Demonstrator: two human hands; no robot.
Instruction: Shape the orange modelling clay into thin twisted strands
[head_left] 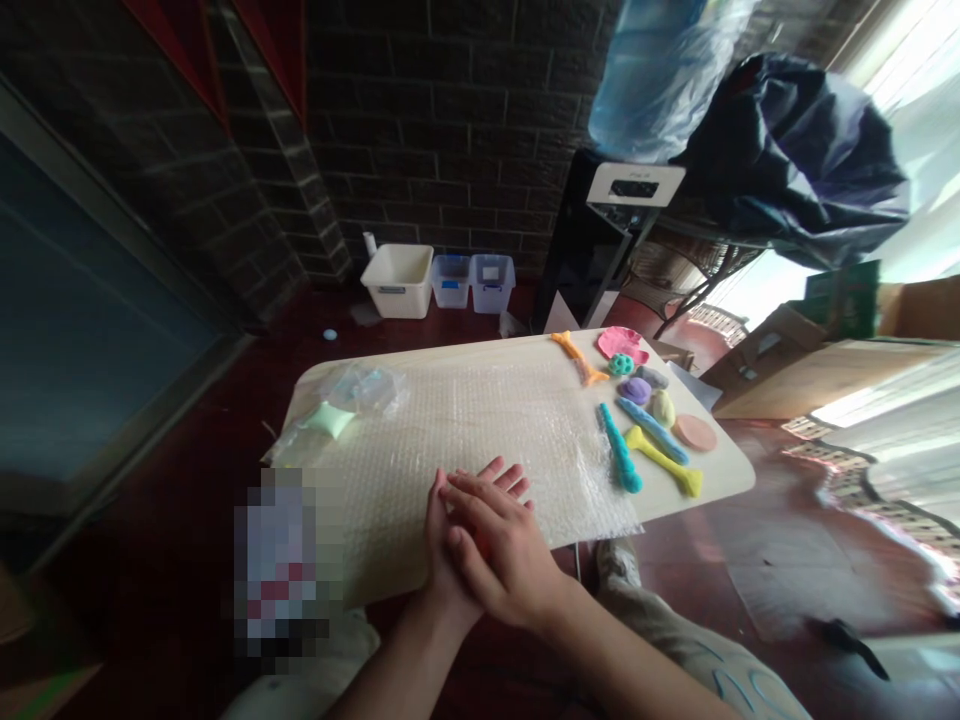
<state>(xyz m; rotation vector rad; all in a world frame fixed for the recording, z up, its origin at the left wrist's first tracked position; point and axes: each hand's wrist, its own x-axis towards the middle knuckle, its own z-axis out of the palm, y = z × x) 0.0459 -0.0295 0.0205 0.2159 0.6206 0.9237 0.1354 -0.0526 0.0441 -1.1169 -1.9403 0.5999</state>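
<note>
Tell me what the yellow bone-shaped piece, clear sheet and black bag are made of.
Yellow bone-shaped piece: probably modelling clay, matte; its edges look soft and uneven. Clear bubbled sheet: likely plastic bubble wrap, glossy, with rows of small raised dots. Large black crumpled bag: apparently thin plastic film, shiny along its creases.

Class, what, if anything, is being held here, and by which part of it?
Something orange, between the left hand and the right hand; they hide which part is gripped.

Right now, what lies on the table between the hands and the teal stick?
Only clear bubble wrap, with nothing seen on it between the hands and the teal stick; the head view shows this.
</note>
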